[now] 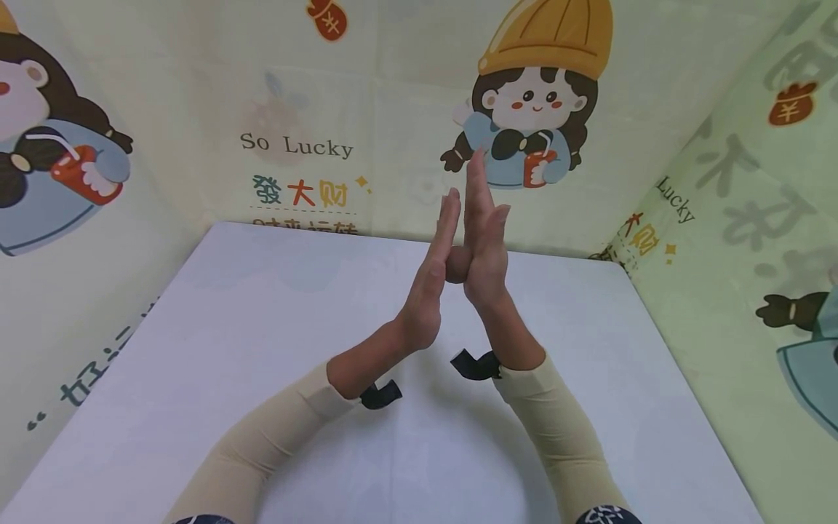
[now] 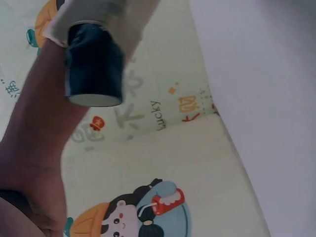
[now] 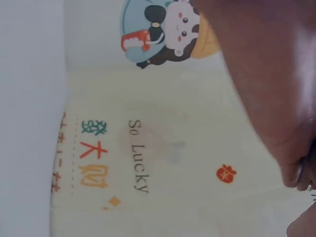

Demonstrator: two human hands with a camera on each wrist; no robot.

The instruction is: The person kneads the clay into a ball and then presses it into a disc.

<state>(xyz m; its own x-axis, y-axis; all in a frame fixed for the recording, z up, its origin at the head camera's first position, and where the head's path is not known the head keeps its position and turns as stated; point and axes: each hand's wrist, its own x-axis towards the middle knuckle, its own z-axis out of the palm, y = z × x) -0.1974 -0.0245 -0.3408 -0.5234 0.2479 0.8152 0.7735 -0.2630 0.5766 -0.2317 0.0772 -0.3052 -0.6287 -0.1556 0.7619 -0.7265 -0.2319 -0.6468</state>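
Observation:
A small brown ball [image 1: 457,265] sits between my two palms, held up above the white table. My left hand [image 1: 425,291] presses it from the left with straight fingers pointing up and away. From the other side my right hand [image 1: 486,255] presses flat, its fingers reaching higher than the left ones. Most of the ball's sides are hidden by the palms. The left wrist view catches the right forearm [image 2: 39,113] with its dark band [image 2: 95,66]. In the right wrist view, a hand and forearm [image 3: 266,84] fill the right edge, blurred.
The white table [image 1: 216,306] spreads beneath both arms. Behind it and along the sides hangs a pale patterned cloth [image 1: 406,131] with cartoon figures and lettering. Black strap ends [image 1: 382,395] stick out from the wrists.

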